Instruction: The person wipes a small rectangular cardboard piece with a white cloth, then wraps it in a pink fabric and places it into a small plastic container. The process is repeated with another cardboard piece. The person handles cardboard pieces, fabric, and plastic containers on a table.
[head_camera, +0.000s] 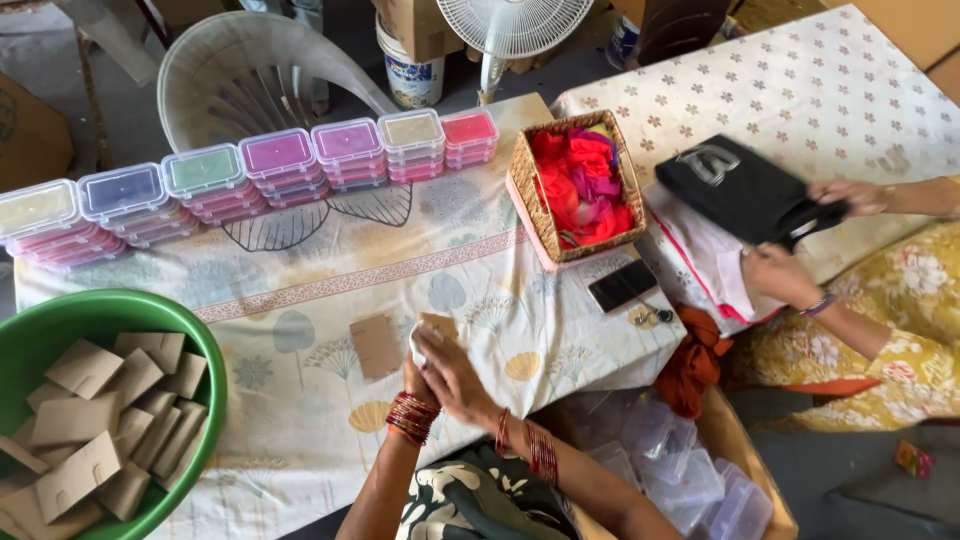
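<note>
Head view, nearest first: the left hand (418, 382) and right hand (455, 375) meet over the cloth-covered bench (300, 300), fingers closed together on a small brown card box (437, 326) with something white under it. A flat brown card (375, 345) lies just left of the hands. A green tub (205, 370) of folded card boxes sits at far left. Farther off stand a wicker basket (530, 215) of red cloth and a row of lidded plastic boxes (250, 175). Another person's hands (780, 275) hold a black bag (740, 185).
</note>
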